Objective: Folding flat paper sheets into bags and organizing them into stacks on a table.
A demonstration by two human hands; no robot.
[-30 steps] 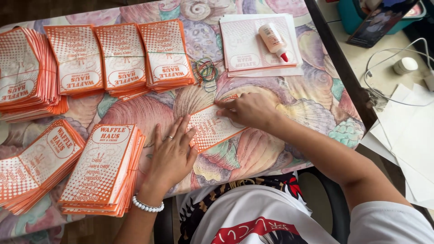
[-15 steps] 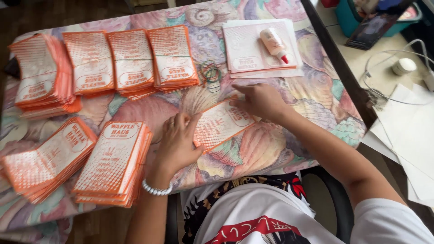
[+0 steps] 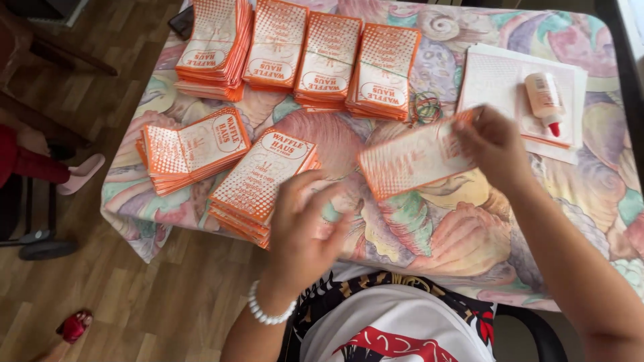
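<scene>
Right hand (image 3: 493,144) pinches one orange-and-white paper bag (image 3: 416,159) by its right end, flat, slightly tilted, lifted above the worktop (image 3: 469,234); bag blurred, dotted orange print with orange border; left hand (image 3: 305,234) holds nothing, fingers spread loosely, blurred, hovering near the closest bag stack (image 3: 261,184); second stack (image 3: 194,151) to its left, row of four stacks (image 3: 302,53) along the far edge; glue bottle (image 3: 545,100) lies on white sheets (image 3: 516,90) at right, rubber bands (image 3: 426,107) beside them; earlier the bag lay flat under both hands, now it is raised and the left hand is off it.
</scene>
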